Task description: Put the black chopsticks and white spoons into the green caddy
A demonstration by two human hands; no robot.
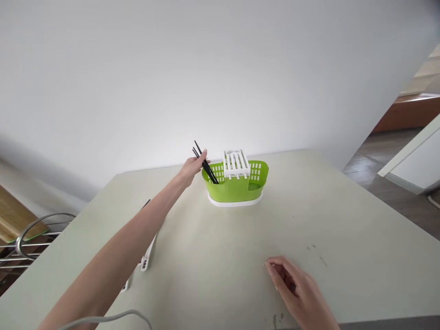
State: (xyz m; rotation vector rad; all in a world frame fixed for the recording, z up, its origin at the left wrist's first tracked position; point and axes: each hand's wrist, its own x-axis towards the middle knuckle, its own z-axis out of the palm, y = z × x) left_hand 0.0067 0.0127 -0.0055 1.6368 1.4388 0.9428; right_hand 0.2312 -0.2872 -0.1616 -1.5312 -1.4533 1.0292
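My left hand (pixel 195 167) is closed on several black chopsticks (pixel 208 170) at the left end of a green cutlery basket (pixel 237 189). Their lower ends are inside the basket's left compartment, and the sticks lean to the left. A white slotted rack (pixel 236 163) spans the basket's middle, and a white base (pixel 236 203) sits under it. Low at the right, my right hand (pixel 292 286) hovers over or rests on the table, its fingers curled and thumb against the index finger, with nothing visible in it.
Partly behind my left forearm lie utensils with white handles (pixel 147 256) on the pale table (pixel 227 252). A grey cable (pixel 110 316) crosses the lower left. The wall (pixel 206 82) stands behind the basket. A metal wire rack (pixel 34 245) is beside the table's left edge.
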